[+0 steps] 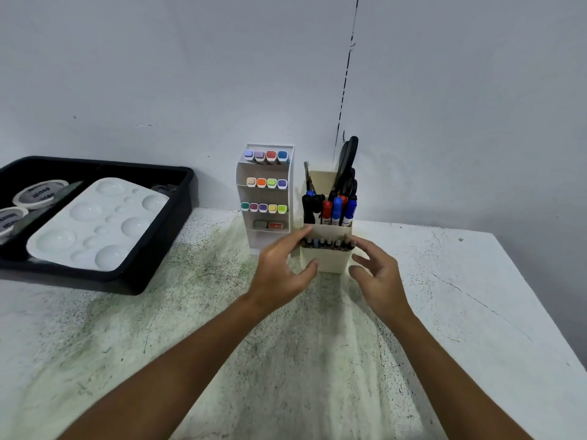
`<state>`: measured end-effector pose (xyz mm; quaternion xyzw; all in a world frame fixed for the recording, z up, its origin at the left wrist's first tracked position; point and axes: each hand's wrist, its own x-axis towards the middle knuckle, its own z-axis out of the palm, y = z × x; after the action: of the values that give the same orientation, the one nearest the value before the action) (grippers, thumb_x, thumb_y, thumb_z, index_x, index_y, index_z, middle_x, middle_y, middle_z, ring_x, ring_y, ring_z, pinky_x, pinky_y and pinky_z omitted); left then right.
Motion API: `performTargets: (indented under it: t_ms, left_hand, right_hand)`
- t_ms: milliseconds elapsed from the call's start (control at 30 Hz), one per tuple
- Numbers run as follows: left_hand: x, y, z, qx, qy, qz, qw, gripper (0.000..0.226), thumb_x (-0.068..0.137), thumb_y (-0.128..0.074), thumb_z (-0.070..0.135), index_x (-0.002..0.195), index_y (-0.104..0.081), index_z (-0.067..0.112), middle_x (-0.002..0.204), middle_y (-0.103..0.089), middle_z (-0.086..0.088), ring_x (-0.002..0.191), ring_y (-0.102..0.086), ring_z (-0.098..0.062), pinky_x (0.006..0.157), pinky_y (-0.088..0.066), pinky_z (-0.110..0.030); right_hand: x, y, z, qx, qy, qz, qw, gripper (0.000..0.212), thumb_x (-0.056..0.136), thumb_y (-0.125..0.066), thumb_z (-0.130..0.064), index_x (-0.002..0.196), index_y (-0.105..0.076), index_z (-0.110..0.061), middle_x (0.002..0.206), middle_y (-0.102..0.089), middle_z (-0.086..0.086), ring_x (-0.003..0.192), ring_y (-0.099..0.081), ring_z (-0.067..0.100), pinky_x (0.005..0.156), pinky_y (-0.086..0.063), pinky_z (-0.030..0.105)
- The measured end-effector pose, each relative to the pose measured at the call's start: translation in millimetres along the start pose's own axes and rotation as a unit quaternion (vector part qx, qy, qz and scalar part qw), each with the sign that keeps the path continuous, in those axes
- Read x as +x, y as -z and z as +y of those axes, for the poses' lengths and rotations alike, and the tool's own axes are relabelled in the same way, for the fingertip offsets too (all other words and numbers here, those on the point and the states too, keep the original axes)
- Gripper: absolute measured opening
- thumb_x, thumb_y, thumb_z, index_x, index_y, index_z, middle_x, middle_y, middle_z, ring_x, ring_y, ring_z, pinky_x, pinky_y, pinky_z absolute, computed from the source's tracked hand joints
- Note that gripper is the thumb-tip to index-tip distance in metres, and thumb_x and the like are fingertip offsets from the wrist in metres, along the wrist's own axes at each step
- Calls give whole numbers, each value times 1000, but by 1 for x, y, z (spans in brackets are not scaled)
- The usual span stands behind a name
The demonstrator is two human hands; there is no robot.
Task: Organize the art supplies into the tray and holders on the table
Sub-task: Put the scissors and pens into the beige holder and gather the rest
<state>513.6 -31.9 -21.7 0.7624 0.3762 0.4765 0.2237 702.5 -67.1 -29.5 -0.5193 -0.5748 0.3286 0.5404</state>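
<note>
A cream stepped pen holder (327, 260) stands mid-table with several small dark pens in front, markers (333, 211) in the middle and black scissors (347, 163) at the back. My left hand (282, 268) touches its left side, thumb on the front wall and fingers at the upper edge. Just right of the holder hovers my right hand (374, 274), fingers loosely spread, holding nothing. A white tiered rack (265, 195) of coloured markers stands behind left. The black tray (152, 249) at far left holds a white palette (95, 223) and round paint tubs (39, 193).
The white speckled table (286, 344) meets the grey wall just behind the holders. Its right edge runs diagonally down at the right. A thin cord (344, 90) hangs down the wall above the scissors.
</note>
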Motion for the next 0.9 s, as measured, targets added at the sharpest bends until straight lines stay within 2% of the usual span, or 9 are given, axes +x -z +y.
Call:
performTargets:
  t_ms: [100,267,333,433,567,633,700,767,900]
  left_hand:
    - [0,-2,2,-17,-3,5,1000,62,79,-70,22,133,-52,-3,124,-59,-2,113,-61,-14,95,-52,-25]
    - [-11,-9,-7,-37,59,72,995,68,76,-77,8,137,-45,7,128,-57,-4,118,-54,-8,94,-50,-20]
    - [-16,-15,-8,-85,117,68,987,70,78,-76,2,138,-42,17,127,-56,2,120,-53,-4,93,-50,-18]
    - [-20,-25,-9,-139,148,37,978,67,81,-72,0,137,-44,22,126,-59,3,119,-55,-4,93,-49,-17]
    - [-25,-25,-17,-78,153,73,982,61,78,-74,9,133,-49,10,120,-58,0,111,-55,-5,83,-49,-12]
    - [-34,-11,-27,-27,147,87,985,57,75,-72,17,127,-50,12,117,-56,-1,108,-53,-7,83,-51,-19]
    - [-48,13,-31,8,120,83,989,53,75,-68,22,124,-52,14,116,-55,0,107,-54,-10,85,-51,-26]
    - [-61,44,-28,49,68,84,993,49,77,-65,26,123,-53,14,117,-55,-2,107,-54,-13,86,-50,-23]
    - [-72,116,-24,154,-13,86,984,50,80,-66,23,124,-52,5,121,-54,-11,114,-53,-21,93,-47,-25]
  right_hand:
    - [-2,-4,0,13,2,13,1000,56,76,-50,-2,123,-57,-31,130,-60,-5,125,-53,8,102,-47,31]
    - [-4,-7,13,20,-51,46,997,61,88,-62,3,142,-44,-20,141,-51,0,127,-49,8,101,-48,35]
    - [-4,-13,18,28,-90,34,995,65,89,-67,-7,146,-39,-19,145,-47,-2,129,-48,10,101,-49,35]
    - [-2,-21,22,31,-94,36,994,61,86,-69,-24,142,-45,-17,134,-58,-1,120,-57,10,94,-54,37]
    - [-3,-25,24,27,-105,62,992,60,89,-68,-12,143,-43,-14,136,-55,1,120,-56,13,95,-53,33]
    - [-11,-25,25,1,-110,104,988,63,85,-71,-8,141,-42,-14,137,-52,1,119,-54,17,96,-50,27]
    - [-26,-29,23,-34,-87,179,979,55,81,-74,-5,127,-48,-19,124,-55,1,105,-58,23,86,-54,33]
    - [-45,-38,17,-52,-27,205,977,41,79,-72,-9,112,-51,-20,107,-55,1,92,-58,23,76,-54,39]
    - [-63,-80,-2,-84,133,87,984,26,78,-60,-22,101,-56,-11,92,-54,0,82,-56,13,62,-49,25]
